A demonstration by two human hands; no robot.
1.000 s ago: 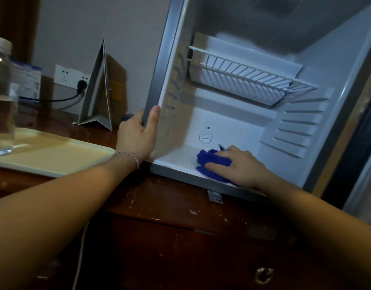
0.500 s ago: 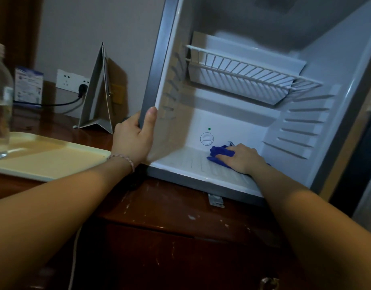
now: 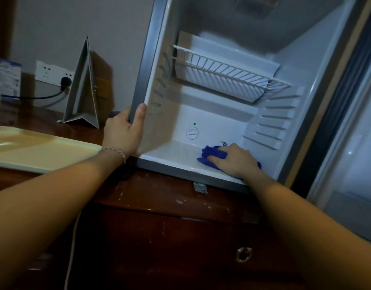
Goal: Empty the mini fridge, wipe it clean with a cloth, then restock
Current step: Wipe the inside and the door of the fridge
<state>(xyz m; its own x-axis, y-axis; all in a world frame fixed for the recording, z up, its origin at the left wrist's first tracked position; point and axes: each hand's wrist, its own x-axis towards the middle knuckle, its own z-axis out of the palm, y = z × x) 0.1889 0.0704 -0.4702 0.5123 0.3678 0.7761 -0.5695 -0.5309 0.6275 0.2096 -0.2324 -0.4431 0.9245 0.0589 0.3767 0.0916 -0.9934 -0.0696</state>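
Inside, right hand (image 3: 234,159) presses blue cloth (image 3: 211,153) on fridge floor (image 3: 176,152).

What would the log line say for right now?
step: wiping fridge floor | left hand: grips fridge frame | right hand: presses blue cloth | wire shelf: bare

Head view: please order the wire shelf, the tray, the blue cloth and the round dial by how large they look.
1. wire shelf and tray: alike, and the tray is cut off at the left edge, so unranked
2. blue cloth, partly under the right hand
3. round dial
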